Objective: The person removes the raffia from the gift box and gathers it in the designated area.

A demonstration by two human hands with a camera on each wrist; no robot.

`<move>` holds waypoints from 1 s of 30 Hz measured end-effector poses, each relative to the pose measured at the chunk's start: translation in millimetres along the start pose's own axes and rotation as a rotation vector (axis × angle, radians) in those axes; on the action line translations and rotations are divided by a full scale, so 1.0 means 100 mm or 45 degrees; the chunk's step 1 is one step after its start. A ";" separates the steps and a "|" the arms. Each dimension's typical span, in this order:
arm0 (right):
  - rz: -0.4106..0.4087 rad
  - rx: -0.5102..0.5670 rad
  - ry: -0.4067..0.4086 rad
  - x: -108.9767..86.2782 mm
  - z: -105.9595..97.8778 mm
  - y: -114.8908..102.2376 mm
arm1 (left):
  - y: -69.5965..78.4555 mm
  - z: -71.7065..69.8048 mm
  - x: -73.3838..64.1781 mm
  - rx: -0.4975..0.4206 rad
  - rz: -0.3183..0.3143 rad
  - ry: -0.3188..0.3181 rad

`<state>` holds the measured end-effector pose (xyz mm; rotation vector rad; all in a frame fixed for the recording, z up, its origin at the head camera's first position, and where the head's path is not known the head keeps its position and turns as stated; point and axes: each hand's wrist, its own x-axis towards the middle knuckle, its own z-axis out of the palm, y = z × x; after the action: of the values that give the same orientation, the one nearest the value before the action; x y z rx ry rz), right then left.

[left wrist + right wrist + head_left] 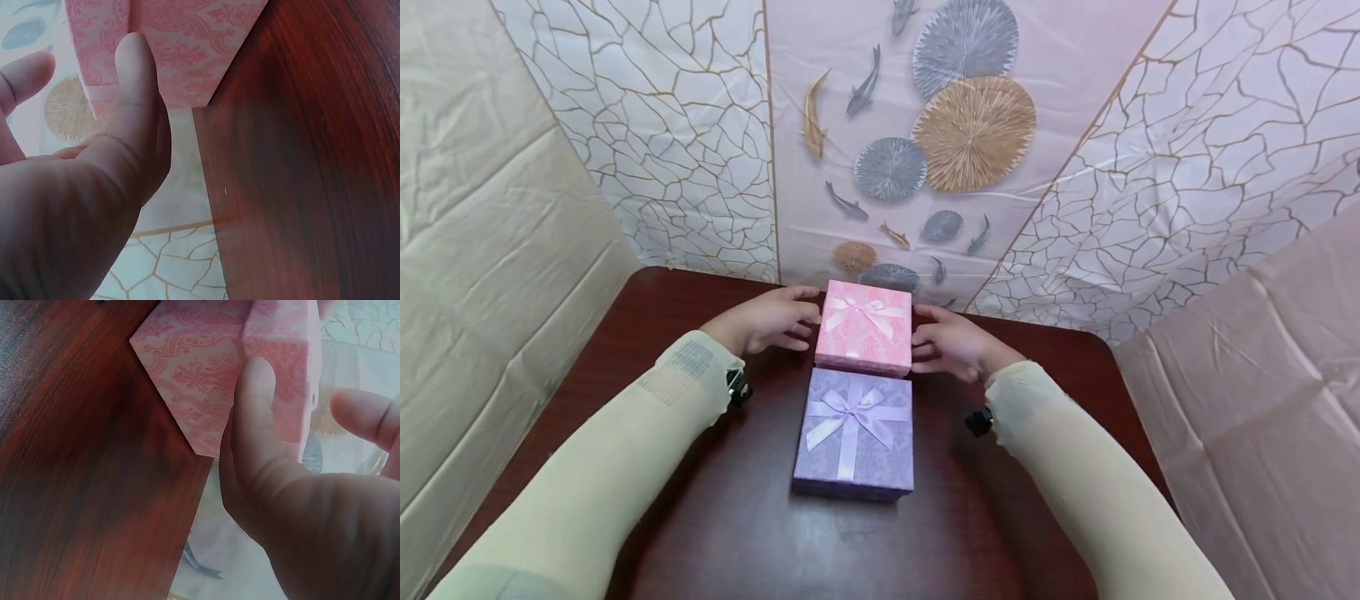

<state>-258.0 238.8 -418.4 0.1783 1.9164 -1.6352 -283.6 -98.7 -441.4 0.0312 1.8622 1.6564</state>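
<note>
A pink patterned gift box (863, 342) with a pale ribbon bow lies near the back of the table. My left hand (771, 321) is at its left side, fingers loosely bent and fingertips close to the wall. On the other side, my right hand (955, 343) has its fingertips at the box's right wall. Both wrist views show an index-side finger over the pink side of the box (181, 56); whether the fingers touch it or only come near, I cannot tell. A purple gift box (887, 454) with a lilac bow sits directly in front of the pink one.
The dark red-brown wooden table (760, 533) ends behind the pink box at a patterned cloth backdrop (700, 150). Beige cloth walls (467, 250) stand on the left and right. A small black device (979, 422) is strapped at each wrist.
</note>
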 end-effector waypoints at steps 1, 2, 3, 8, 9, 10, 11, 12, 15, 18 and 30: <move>0.002 -0.009 -0.001 0.01 0.01 0.00 | 0.00 0.01 0.01 0.002 0.003 -0.001; 0.005 -0.015 -0.003 0.02 0.02 0.00 | -0.01 0.01 0.02 -0.001 0.005 0.000; 0.008 -0.023 -0.005 0.03 0.03 0.00 | -0.02 0.02 0.03 -0.003 0.007 0.000; 0.026 -0.036 -0.003 0.07 0.04 0.00 | -0.03 0.05 0.06 -0.006 0.016 -0.009; 0.028 -0.038 0.000 0.07 0.04 0.00 | -0.03 0.05 0.06 0.000 0.016 -0.012; 0.028 -0.039 0.001 0.08 0.04 0.01 | -0.03 0.06 0.06 0.003 0.015 -0.013; 0.027 -0.040 0.001 0.08 0.03 0.01 | -0.03 0.07 0.06 0.006 0.016 -0.016; 0.027 -0.039 0.001 0.09 0.03 0.01 | -0.03 0.08 0.06 0.007 0.014 -0.015; 0.021 -0.039 -0.002 0.10 0.02 0.01 | -0.03 0.09 0.07 -0.004 0.018 -0.014; 0.014 -0.036 -0.012 0.12 0.01 0.02 | -0.05 0.10 0.09 -0.027 0.030 -0.022; 0.019 -0.041 -0.025 0.14 0.01 0.02 | -0.10 0.10 0.11 -0.065 0.031 -0.012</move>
<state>-268.0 234.2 -427.8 0.1630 1.9209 -1.5900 -283.8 -87.0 -455.4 0.0403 1.8187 1.7169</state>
